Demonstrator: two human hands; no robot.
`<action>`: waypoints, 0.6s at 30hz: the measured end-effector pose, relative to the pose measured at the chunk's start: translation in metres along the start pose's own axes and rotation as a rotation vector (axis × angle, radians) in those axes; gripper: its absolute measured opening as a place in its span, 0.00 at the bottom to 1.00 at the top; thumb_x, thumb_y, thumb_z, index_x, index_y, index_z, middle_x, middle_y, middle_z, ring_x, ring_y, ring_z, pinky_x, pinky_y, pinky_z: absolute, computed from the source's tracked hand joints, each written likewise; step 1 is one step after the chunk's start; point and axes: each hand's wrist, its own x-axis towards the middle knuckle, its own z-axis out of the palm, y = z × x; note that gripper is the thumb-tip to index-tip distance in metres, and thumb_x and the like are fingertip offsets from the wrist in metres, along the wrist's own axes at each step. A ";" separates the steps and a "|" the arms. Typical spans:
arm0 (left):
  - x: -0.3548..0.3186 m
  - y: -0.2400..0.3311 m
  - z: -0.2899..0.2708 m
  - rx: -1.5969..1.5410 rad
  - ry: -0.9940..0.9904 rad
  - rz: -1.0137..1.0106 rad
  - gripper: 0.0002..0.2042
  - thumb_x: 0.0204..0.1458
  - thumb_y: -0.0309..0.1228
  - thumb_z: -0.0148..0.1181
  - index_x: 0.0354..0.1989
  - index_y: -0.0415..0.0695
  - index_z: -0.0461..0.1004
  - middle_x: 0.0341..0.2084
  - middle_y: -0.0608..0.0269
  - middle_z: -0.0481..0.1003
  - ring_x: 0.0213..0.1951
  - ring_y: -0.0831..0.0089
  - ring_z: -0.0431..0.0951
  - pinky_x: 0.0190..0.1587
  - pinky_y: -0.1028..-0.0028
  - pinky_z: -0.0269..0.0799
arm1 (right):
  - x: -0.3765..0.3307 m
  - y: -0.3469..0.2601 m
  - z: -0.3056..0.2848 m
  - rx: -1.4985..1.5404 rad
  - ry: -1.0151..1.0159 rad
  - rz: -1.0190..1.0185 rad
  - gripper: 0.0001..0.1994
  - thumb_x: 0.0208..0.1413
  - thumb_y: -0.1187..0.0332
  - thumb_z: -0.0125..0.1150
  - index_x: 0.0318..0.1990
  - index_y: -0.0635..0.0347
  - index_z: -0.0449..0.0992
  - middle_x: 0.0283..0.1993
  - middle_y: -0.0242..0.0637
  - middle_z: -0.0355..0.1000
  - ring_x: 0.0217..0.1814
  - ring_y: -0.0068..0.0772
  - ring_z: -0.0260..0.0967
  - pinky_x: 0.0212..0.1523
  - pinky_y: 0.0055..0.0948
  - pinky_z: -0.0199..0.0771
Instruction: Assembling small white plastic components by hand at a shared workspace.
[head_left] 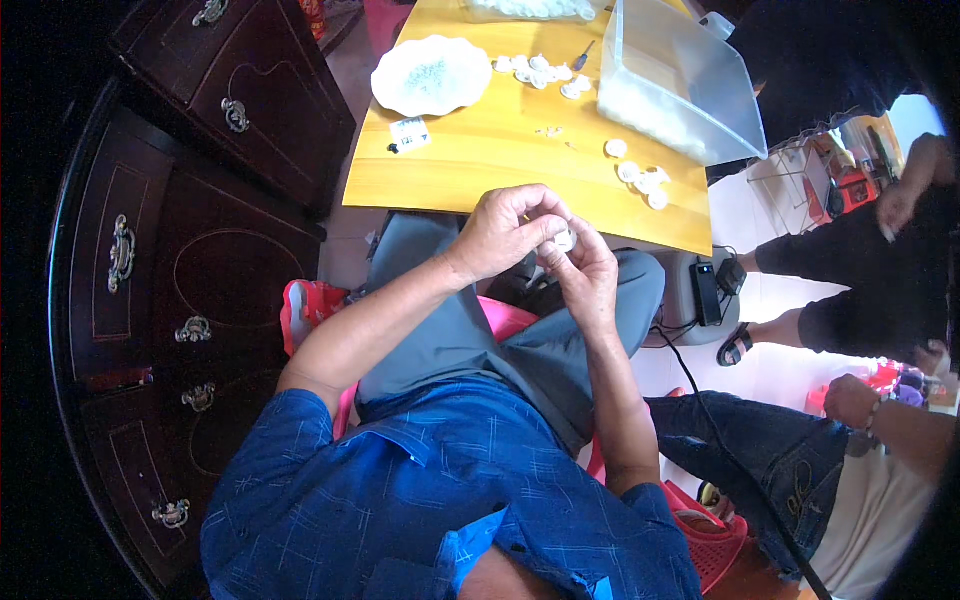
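Dark wooden cabinet with metal drawer handles occupies the left of the view, standing just beside the desk. The desk, yellow wood, extends ahead of the seated person, its near edge just above the knees.

On the desk's far right corner rests a clear plastic tub, tilted, with pale contents along its lower wall. A white scalloped plate sits at the far left of the desk, carrying a scatter of tiny pale pieces. Between plate and tub lies a row of small white round parts. A second cluster of white discs lies near the desk's right front edge, below the tub. A small printed card lies below the plate.

A black power adapter sits on a grey surface right of the person's knee, cable trailing downward.

Both hands meet above the lap, just short of the desk edge. The left hand is curled, fingers closed down onto a small white disc. The right hand is likewise closed, pinching the same disc from below. The disc is held between the fingertips of both hands, mostly hidden; its detail cannot be made out.

Other people sit and stand at the right, apart from the desk.
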 end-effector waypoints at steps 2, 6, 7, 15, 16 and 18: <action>0.000 -0.003 0.000 -0.006 0.007 0.007 0.03 0.55 0.22 0.61 0.36 0.37 0.79 0.27 0.65 0.79 0.30 0.80 0.78 0.35 0.76 0.77 | -0.001 0.001 0.002 0.066 0.006 0.001 0.22 0.65 0.75 0.59 0.65 0.66 0.65 0.46 0.34 0.76 0.44 0.22 0.76 0.43 0.22 0.79; 0.003 -0.010 -0.008 0.042 0.013 0.010 0.04 0.56 0.23 0.61 0.37 0.38 0.80 0.27 0.65 0.79 0.30 0.79 0.79 0.36 0.76 0.77 | -0.001 -0.006 0.004 0.109 -0.037 0.089 0.21 0.67 0.72 0.56 0.65 0.68 0.63 0.48 0.37 0.76 0.44 0.24 0.77 0.43 0.22 0.78; 0.003 -0.009 -0.008 0.043 0.012 0.011 0.04 0.56 0.23 0.61 0.37 0.38 0.80 0.27 0.65 0.79 0.30 0.79 0.79 0.36 0.76 0.77 | -0.001 -0.006 0.004 0.111 -0.043 0.079 0.20 0.68 0.71 0.55 0.64 0.67 0.64 0.48 0.37 0.76 0.43 0.25 0.77 0.42 0.22 0.78; 0.002 -0.002 -0.009 0.023 -0.026 -0.004 0.04 0.55 0.23 0.61 0.36 0.38 0.81 0.28 0.64 0.80 0.32 0.78 0.80 0.36 0.74 0.78 | -0.001 -0.006 0.009 0.194 0.008 -0.001 0.15 0.64 0.76 0.59 0.56 0.62 0.67 0.50 0.38 0.76 0.49 0.25 0.76 0.46 0.25 0.79; 0.002 0.000 -0.009 0.023 -0.028 -0.004 0.04 0.55 0.23 0.61 0.36 0.38 0.81 0.28 0.64 0.80 0.32 0.78 0.80 0.36 0.74 0.78 | 0.000 -0.004 0.006 0.186 0.010 -0.014 0.15 0.62 0.78 0.61 0.55 0.63 0.68 0.50 0.38 0.77 0.50 0.24 0.75 0.47 0.25 0.79; 0.000 0.004 -0.010 0.063 -0.089 -0.025 0.04 0.59 0.24 0.60 0.39 0.38 0.79 0.31 0.70 0.77 0.32 0.85 0.76 0.34 0.81 0.75 | 0.001 0.002 0.003 0.180 0.014 -0.027 0.16 0.60 0.79 0.63 0.54 0.63 0.68 0.50 0.39 0.77 0.51 0.24 0.75 0.48 0.25 0.78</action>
